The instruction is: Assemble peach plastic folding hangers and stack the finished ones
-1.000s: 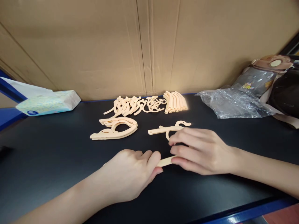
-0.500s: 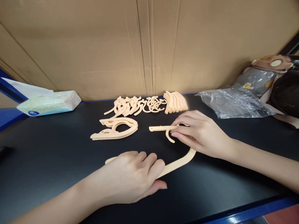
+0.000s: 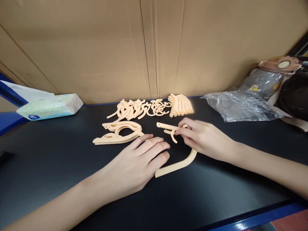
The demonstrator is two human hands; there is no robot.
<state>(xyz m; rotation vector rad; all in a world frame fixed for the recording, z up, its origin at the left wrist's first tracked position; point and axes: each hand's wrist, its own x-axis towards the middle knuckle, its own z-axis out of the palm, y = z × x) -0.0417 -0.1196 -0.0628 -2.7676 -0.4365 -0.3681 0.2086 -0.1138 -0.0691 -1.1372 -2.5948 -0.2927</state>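
My right hand pinches a cream plastic folding clothes hanger around its middle. From its fingers a small curved hook and a narrow straight strip stick out to the left. Below this hand a curved hanger arm runs down and left; where it joins is hidden. My left hand is palm down with fingers bent, over a cream hanger arm piece whose tip shows past the fingertips. Most of that piece is hidden. Beside it lies a folded hanger.
Behind are loose hanger parts, several hooks and a row of curved arms. A tissue pack lies left; a crumpled clear plastic bag and a bottle are right. Cardboard stands along the back.
My left hand has moved up and away from the long curved arm, taking the piece under it along. My right hand and its hanger have shifted slightly, the strip now tilting.
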